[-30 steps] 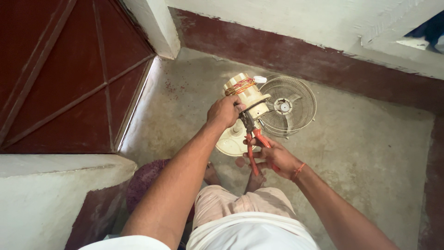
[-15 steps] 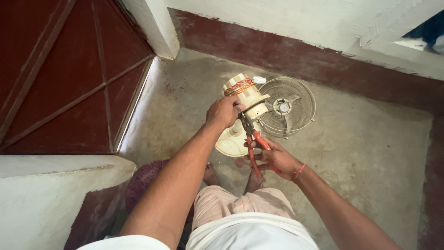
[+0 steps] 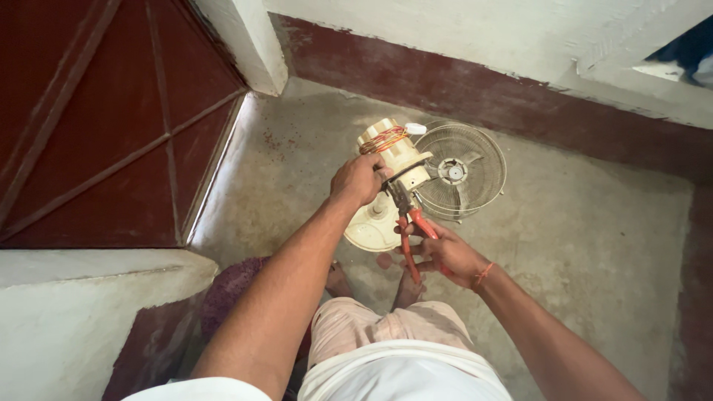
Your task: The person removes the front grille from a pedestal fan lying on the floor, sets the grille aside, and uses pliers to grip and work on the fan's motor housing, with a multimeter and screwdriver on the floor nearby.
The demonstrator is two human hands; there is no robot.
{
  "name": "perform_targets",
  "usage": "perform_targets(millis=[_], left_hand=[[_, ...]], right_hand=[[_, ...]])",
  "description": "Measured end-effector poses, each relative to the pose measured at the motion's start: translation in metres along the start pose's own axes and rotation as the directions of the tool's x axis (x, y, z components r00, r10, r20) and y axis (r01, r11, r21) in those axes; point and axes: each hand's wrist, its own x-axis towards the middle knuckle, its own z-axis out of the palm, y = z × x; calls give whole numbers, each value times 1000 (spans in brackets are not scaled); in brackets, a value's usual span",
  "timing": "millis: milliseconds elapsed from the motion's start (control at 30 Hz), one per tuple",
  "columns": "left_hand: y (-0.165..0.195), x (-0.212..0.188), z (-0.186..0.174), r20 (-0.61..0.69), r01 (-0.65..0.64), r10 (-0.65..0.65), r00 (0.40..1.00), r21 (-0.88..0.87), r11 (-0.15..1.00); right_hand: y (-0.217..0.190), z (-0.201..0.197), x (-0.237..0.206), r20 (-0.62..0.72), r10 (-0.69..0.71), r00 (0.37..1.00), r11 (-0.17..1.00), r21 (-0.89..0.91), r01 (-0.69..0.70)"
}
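Note:
My left hand [image 3: 360, 179] grips a cream fan motor housing [image 3: 395, 154] with copper windings showing at its top end. My right hand [image 3: 445, 254] holds red-handled pliers [image 3: 409, 226] whose jaws meet the housing's lower side. Behind the motor lies a round wire fan guard [image 3: 464, 169] on the floor. Under the motor sits a cream round fan base [image 3: 369, 226].
The concrete floor [image 3: 594, 245] is bounded by a dark red skirting and white wall [image 3: 460, 37] at the back. A dark red door [image 3: 96, 126] fills the left. A white ledge [image 3: 82, 312] stands at the lower left. My knees and feet show below the hands.
Almost nothing differs. Both hands hold the same grip; the pliers have shifted only slightly at the motor housing.

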Motion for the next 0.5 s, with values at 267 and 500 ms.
perform_targets(millis=[267, 500], left_hand=[[2, 0, 0, -7, -6, 6, 1000, 6, 1000], [0, -1, -1, 0, -18, 18, 1000, -15, 1000]], right_hand=[[3, 0, 5, 17, 4, 1000, 1000, 16, -4], [-1, 1, 4, -11, -4, 1000, 999, 38, 4]])
